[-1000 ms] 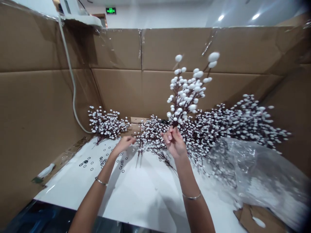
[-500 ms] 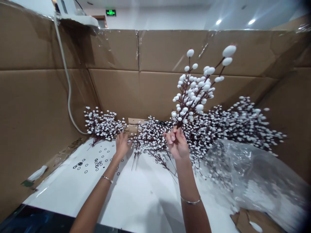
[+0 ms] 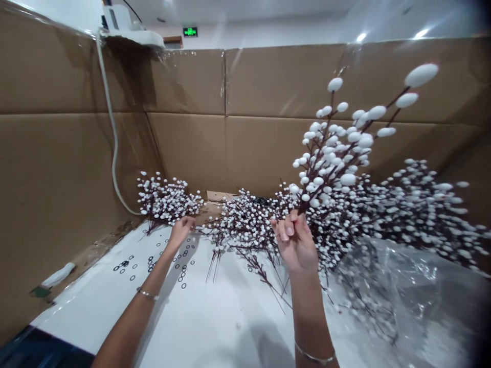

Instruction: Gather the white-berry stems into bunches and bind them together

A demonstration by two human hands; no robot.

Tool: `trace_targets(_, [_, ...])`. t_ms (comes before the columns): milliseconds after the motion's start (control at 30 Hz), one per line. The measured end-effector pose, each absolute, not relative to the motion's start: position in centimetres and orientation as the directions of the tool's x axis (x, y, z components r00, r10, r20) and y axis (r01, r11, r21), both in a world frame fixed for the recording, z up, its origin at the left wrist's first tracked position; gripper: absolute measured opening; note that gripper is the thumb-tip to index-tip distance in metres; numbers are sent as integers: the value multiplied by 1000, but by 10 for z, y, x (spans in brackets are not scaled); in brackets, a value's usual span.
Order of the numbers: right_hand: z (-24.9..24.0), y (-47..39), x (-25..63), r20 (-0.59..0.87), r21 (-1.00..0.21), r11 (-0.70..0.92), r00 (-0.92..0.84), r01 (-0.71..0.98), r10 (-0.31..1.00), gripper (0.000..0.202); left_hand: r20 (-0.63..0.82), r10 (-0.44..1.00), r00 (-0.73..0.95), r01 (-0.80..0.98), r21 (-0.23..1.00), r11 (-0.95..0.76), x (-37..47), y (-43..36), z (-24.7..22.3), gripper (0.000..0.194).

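Note:
My right hand (image 3: 297, 243) is closed around the lower stems of a bunch of white berry branches (image 3: 337, 148), held up and leaning to the right. The stems are dark brown, with egg-shaped white berries. Further left, my left hand (image 3: 182, 230) has its fingers curled together low over the white surface, beside a small heap of berry branches (image 3: 164, 199). A thin twig runs close to its fingertips from the middle pile of berry branches (image 3: 245, 220). Whether the fingers grip that twig is unclear.
Small black rings (image 3: 183, 278) lie scattered on the white tabletop (image 3: 215, 327). Clear plastic wrapping (image 3: 414, 286) covers some branches at the right. Cardboard walls (image 3: 184, 148) enclose the back and sides. A white cable (image 3: 114, 153) hangs down at the left.
My left hand has drawn a little to the left, its fingers now curled closer together. The bunch in my right hand has come nearer and shifted right in view.

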State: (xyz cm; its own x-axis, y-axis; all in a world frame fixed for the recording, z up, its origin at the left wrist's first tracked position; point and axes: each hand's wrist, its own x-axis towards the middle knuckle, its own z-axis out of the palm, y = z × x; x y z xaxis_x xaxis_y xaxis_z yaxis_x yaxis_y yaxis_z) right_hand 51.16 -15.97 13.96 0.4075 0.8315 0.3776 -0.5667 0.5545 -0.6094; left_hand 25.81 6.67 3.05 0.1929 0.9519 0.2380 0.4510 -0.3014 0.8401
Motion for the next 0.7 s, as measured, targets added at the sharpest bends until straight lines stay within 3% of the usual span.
trace_targets(100, [140, -161, 516, 383, -597, 566, 418, -569, 824, 19, 176, 968, 177, 468, 850, -240, 245, 49, 13, 33])
trace_targets(300, [141, -166, 523, 410, -606, 594, 433, -529, 803, 20, 242, 964, -109, 493, 855, -159, 227, 45, -13, 36])
trace_targets(367, [141, -168, 524, 426, -604, 609, 438, -514, 792, 20, 287, 948, -136, 537, 826, -173, 224, 52, -15, 35])
trace_targets(433, [142, -169, 525, 431, -596, 617, 443, -514, 786, 20, 355, 932, -68, 591, 767, -249, 224, 61, -12, 35])
trace_targets(533, [143, -170, 525, 426, -581, 620, 452, -528, 784, 20, 398, 900, 180, 646, 642, -413, 233, 76, -1, 31])
trace_targets(700, [144, -170, 524, 432, -571, 616, 440, -543, 787, 20, 249, 794, 554, 647, 471, -599, 267, 105, 16, 33])
